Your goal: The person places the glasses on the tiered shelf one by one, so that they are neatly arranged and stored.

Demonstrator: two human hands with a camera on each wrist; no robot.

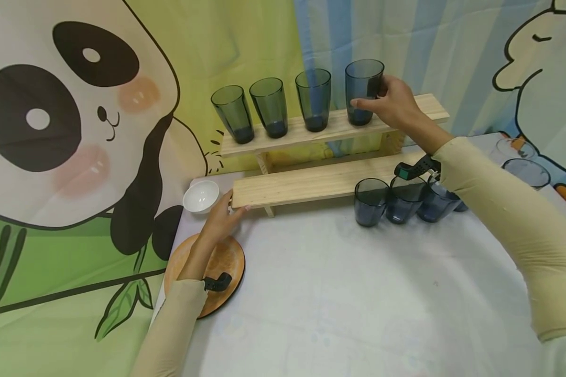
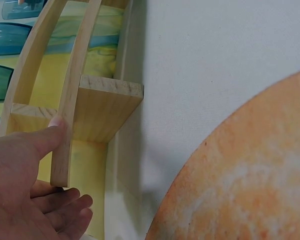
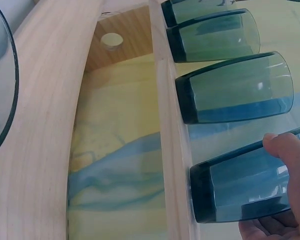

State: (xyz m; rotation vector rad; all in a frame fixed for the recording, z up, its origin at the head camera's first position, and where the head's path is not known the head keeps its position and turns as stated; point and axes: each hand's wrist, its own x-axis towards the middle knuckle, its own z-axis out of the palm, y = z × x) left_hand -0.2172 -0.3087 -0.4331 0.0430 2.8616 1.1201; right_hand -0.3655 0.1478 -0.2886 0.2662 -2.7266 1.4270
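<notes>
A two-tier wooden shelf stands at the back of the table. My left hand grips the left end of its lower board, thumb on top and fingers curled below the edge. At the right of the upper tier, my right hand holds a tall tinted drinking glass between thumb and fingers. The base of this glass is at the upper board. To its left, three matching tall glasses stand upright in a row on the same board.
Several shorter tinted glasses stand before the shelf's right side, partly behind my right forearm. Clear glassware is at the far right. A white bowl sits left of the shelf, and a round wooden board lies under my left forearm.
</notes>
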